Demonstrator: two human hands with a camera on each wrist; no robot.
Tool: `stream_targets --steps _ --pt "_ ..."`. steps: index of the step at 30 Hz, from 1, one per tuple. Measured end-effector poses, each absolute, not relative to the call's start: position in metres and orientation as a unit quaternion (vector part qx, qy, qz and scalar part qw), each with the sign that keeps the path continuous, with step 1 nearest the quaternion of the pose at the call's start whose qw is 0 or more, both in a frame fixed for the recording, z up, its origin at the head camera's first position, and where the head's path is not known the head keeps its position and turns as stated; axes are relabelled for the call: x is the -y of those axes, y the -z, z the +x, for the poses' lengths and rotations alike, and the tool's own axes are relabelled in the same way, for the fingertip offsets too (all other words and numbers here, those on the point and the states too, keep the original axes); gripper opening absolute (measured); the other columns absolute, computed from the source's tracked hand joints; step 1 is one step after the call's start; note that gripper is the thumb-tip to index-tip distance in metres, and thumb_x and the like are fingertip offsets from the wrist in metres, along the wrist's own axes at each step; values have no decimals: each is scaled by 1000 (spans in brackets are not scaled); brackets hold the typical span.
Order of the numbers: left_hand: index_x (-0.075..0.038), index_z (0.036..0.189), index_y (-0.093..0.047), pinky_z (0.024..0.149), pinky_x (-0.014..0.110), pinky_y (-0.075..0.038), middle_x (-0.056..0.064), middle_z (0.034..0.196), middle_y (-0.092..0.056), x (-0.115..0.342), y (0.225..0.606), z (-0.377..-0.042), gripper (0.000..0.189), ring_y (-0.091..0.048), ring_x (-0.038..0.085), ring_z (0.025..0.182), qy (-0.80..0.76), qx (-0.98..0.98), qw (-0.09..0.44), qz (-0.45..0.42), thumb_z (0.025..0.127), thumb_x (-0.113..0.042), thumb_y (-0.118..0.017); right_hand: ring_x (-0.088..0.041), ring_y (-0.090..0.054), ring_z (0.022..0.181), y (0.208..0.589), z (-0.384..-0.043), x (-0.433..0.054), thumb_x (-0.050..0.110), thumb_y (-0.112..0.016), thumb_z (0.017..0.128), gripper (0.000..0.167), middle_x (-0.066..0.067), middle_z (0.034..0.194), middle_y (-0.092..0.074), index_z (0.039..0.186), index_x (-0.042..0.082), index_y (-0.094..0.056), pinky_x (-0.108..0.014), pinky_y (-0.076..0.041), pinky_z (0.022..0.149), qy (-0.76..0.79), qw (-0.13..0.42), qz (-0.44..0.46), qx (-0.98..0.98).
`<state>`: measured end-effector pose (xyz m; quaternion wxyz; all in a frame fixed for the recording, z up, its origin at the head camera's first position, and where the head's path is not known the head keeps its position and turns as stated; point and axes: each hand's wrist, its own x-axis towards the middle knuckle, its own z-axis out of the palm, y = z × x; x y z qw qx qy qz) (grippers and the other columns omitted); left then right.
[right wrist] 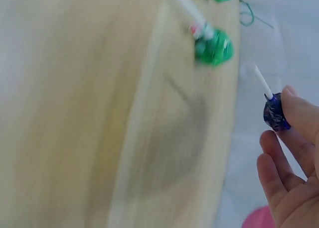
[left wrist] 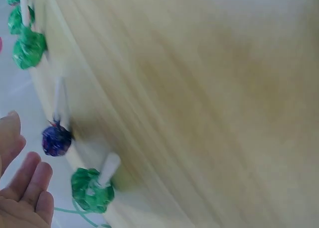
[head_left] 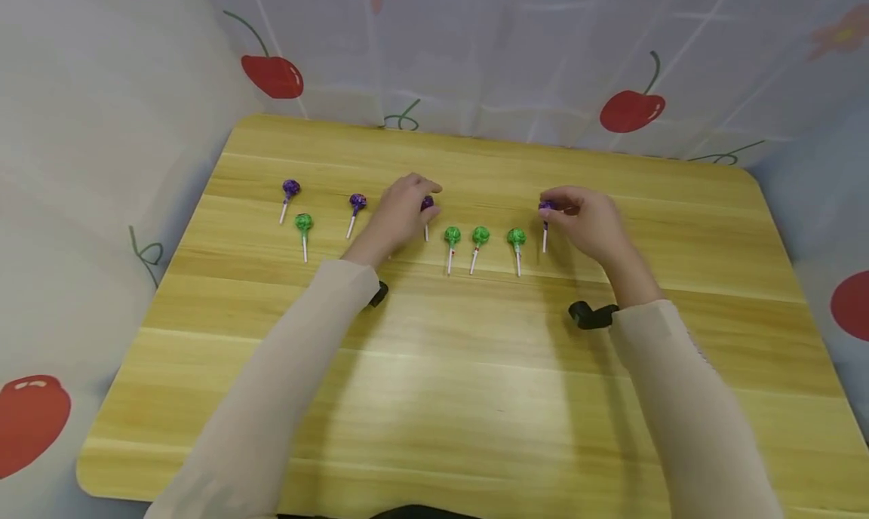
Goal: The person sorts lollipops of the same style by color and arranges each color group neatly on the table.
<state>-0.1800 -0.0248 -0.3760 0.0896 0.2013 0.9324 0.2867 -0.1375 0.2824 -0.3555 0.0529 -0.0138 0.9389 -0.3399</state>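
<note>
My right hand (head_left: 589,223) pinches a purple-wrapped lollipop (right wrist: 275,112) by its round head, between thumb and fingertips, with the white stick hanging free. The lollipop's shadow on the table suggests it is lifted. Over the left-middle part of the table is my left hand (head_left: 402,210), its fingers loosely bent around the space by another purple lollipop (left wrist: 57,138). A gap shows between those fingers and that lollipop in the left wrist view. A green lollipop (left wrist: 92,190) lies close to the left hand; in the head view the hand and wrist mostly cover it.
Green lollipops (head_left: 480,236) lie in a row between the hands. Farther left are two purple lollipops (head_left: 357,201) and a green lollipop (head_left: 303,222). The wooden table (head_left: 434,398) meets a cherry-print curtain (head_left: 475,51) at its back edge.
</note>
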Motion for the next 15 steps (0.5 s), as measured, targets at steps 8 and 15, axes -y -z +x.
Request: stream_targets --steps 8,15 --pt "-8 137 -57 116 47 -34 10 138 -54 32 376 -167 40 -47 29 132 -316 -921 87 209 100 -24 -60 -31 -55 123 358 -172 -240 25 -67 96 33 -10 130 -66 125 10 -68 -51 -45 105 338 74 -30 -938" --pt "-8 137 -57 115 45 -35 9 138 -54 36 378 -166 40 -47 28 132 -309 -925 90 204 100 -25 -60 -32 -53 127 370 -183 -226 24 -67 96 31 -11 130 -66 123 8 -69 -49 -42 110 330 97 -27 -938"
